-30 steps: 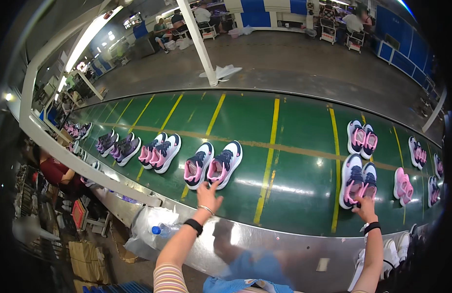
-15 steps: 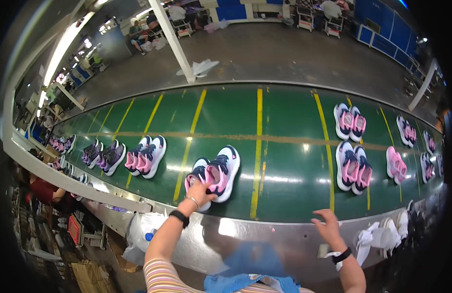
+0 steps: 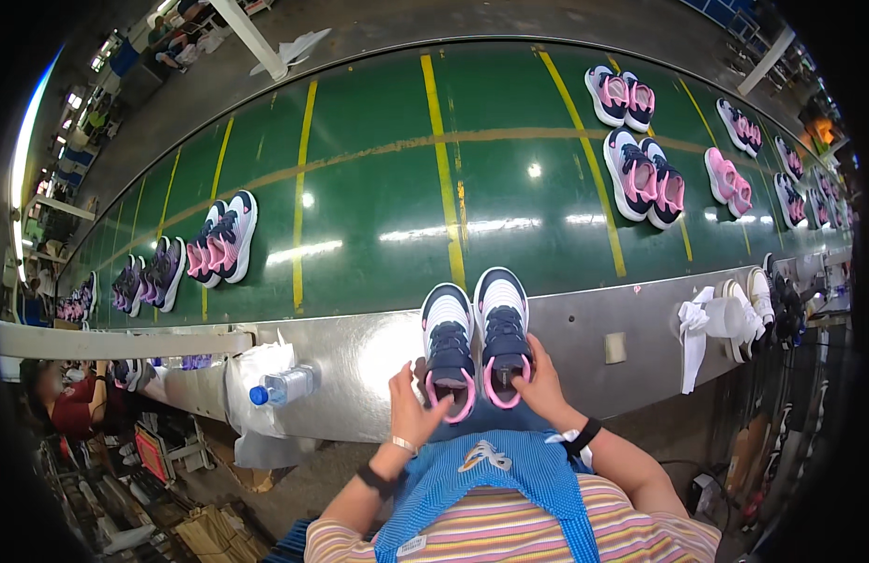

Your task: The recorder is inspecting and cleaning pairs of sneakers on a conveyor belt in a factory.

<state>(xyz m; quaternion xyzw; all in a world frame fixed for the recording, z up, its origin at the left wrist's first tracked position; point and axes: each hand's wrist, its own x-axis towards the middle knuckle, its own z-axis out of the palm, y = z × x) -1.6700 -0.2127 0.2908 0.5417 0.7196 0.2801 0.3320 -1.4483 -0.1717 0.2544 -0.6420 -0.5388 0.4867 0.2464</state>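
Two navy and white sneakers with pink collars, a left sneaker (image 3: 448, 328) and a right sneaker (image 3: 503, 319), are side by side over the metal ledge, toes pointing away from me. My left hand (image 3: 414, 411) grips the left sneaker at its heel, thumb at the collar opening. Round the heel of the right sneaker closes my right hand (image 3: 545, 383), its thumb reaching into the opening. The undersides of both shoes and some fingertips are hidden. Beyond the toes lies the green conveyor belt (image 3: 373, 197) with yellow cross lines.
More sneaker pairs stand on the belt, including a pink-and-navy pair (image 3: 222, 236) at left and another pair (image 3: 644, 176) at right. A water bottle (image 3: 289, 385) lies on the metal ledge (image 3: 359, 347). White shoes (image 3: 746, 305) and a white cloth strip (image 3: 693, 342) are right.
The sneaker pair has come off the belt toward me and turned toes away. My right hand, empty before, now holds one shoe. The view has tilted down.
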